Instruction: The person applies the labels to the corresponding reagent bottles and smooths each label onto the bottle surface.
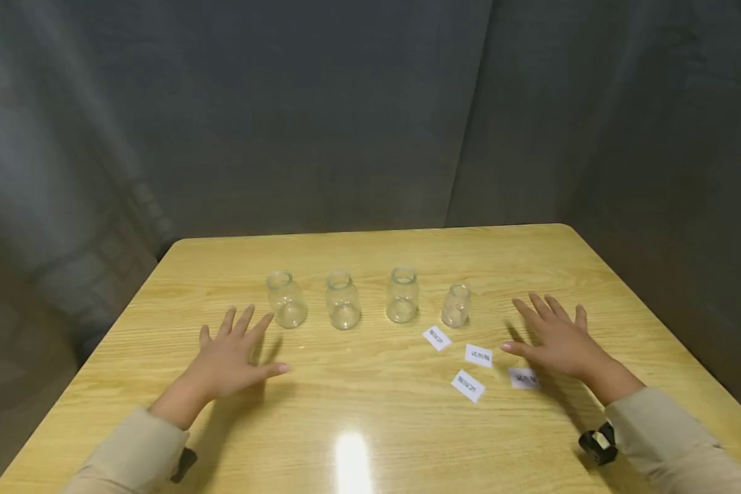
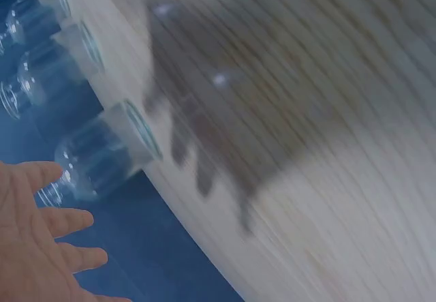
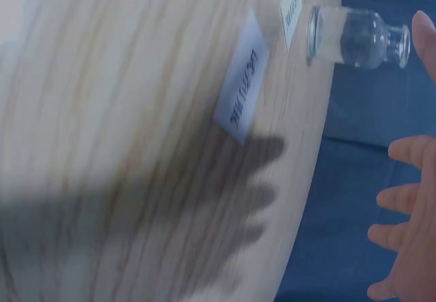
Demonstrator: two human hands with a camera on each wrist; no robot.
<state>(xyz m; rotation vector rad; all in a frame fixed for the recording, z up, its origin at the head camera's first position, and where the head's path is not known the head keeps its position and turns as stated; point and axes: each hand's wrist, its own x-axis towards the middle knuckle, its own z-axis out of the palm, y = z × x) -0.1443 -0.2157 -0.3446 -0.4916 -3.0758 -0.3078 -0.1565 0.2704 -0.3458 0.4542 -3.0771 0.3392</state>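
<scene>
Several clear glass jars stand upright in a row: a leftmost jar (image 1: 288, 302), a second jar (image 1: 344, 302), a third jar (image 1: 403, 296) and a smaller jar (image 1: 456, 306) at the right end. My left hand (image 1: 227, 360) hovers above the table with fingers spread, nearest the leftmost jar, holding nothing. Over the right side my right hand (image 1: 558, 341) is likewise spread and empty. Near it lie white printed paper labels, among them one label (image 1: 523, 378) just below the hand and another label (image 1: 478, 355) to its left. Their print is too blurred to read.
The wooden table (image 1: 253, 446) has a rounded far edge, with a dark grey curtain (image 1: 321, 123) behind it. More labels lie in front of the small jar, including a front label (image 1: 468, 385). A black wrist device (image 1: 599, 442) hangs under the right sleeve.
</scene>
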